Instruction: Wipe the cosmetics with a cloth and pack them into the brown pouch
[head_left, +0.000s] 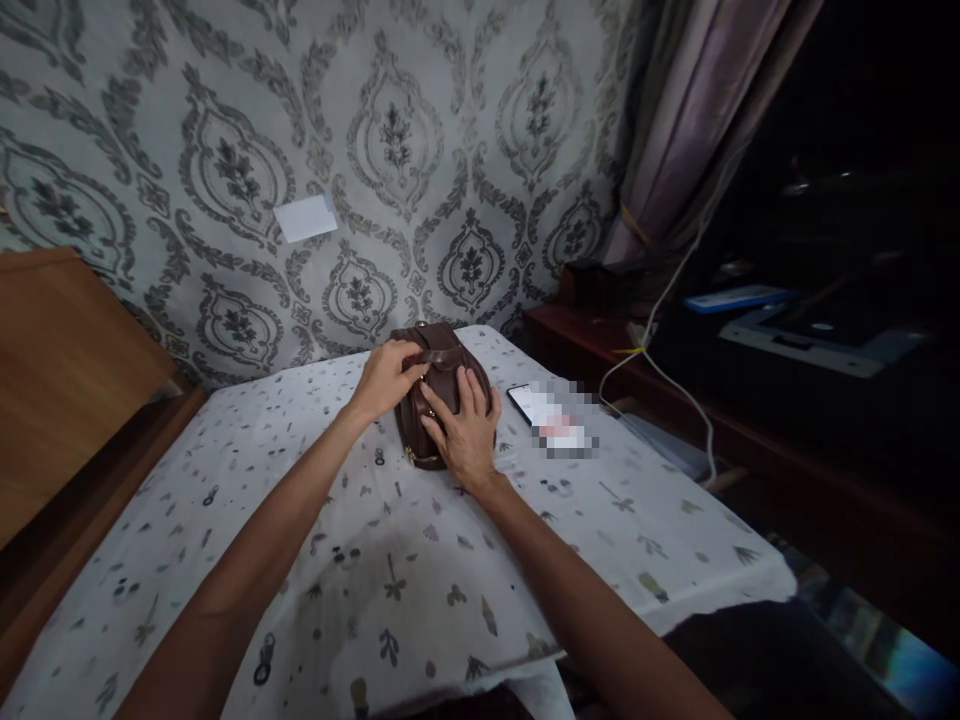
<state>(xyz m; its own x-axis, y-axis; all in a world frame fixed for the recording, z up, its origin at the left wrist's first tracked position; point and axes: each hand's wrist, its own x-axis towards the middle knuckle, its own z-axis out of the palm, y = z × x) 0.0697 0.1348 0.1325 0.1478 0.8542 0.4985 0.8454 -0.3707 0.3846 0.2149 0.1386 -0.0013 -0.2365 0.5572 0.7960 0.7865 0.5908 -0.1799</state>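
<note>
A small brown leather bag (414,432) with gold-coloured zip hardware rests on the cloth-covered table. My left hand (386,382) is at its upper left, thumb and fingers pinched at the base of the strap (444,356). Exactly which part lies between those fingertips is hard to see. Spread fingers of my right hand (469,432) lie flat across the bag's front right side, pressing on it without gripping.
White patterned cloth (330,560) covers the table. Right of the bag lies a phone (523,402), partly blurred out. A white cable (679,275) hangs by a dark shelf at the right. Wooden furniture (67,370) stands left; a patterned wall rises behind.
</note>
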